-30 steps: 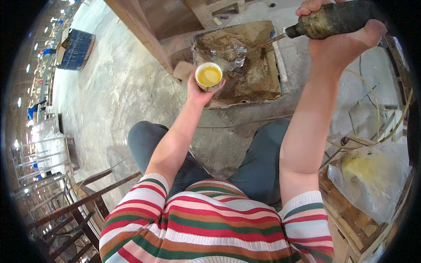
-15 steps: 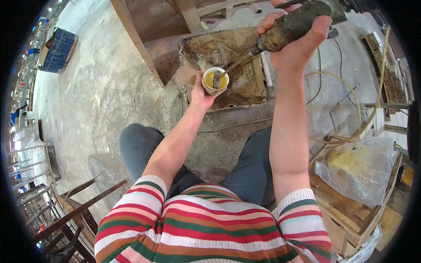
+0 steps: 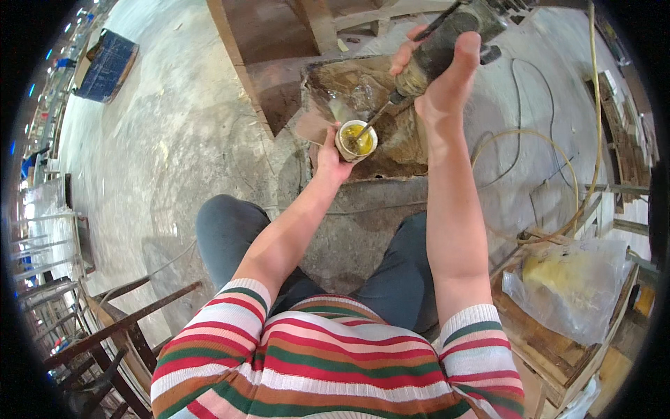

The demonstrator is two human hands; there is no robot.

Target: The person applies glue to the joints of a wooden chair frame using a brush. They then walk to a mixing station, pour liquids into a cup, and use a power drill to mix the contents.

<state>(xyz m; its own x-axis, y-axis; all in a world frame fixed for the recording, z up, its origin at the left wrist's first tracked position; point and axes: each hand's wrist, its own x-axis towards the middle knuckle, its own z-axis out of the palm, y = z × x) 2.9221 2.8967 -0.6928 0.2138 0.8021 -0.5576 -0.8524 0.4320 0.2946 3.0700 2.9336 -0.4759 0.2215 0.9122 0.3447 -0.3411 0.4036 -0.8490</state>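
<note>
My left hand (image 3: 332, 162) is closed around a small white cup (image 3: 375, 149) of yellow liquid (image 3: 364, 142). A flat brown piece (image 3: 313, 128) sticks out beside that hand; whether the fingers grip it too I cannot tell. My right hand (image 3: 447, 87) is wrapped round a dark, dusty power drill (image 3: 447, 46), tilted down toward the cup. From its chuck a thin metal mixing rod (image 3: 377, 116) reaches into the yellow liquid, where its end is hidden. Both hands are above a shallow, stained tray (image 3: 401, 171) on the floor.
A wooden frame (image 3: 237, 63) stands beyond the tray. Cables and a yellow hose (image 3: 593, 105) run along the right. At the lower right, a clear plastic bag (image 3: 569, 290) with yellowish contents lies on a wooden crate (image 3: 534, 332). A dark blue bin (image 3: 106, 66) stands far left.
The rod's mixing end has sunk from sight into the yellow liquid, whose surface looks stirred. The drill and my right hand have shifted left and the cup slightly right in the picture.
</note>
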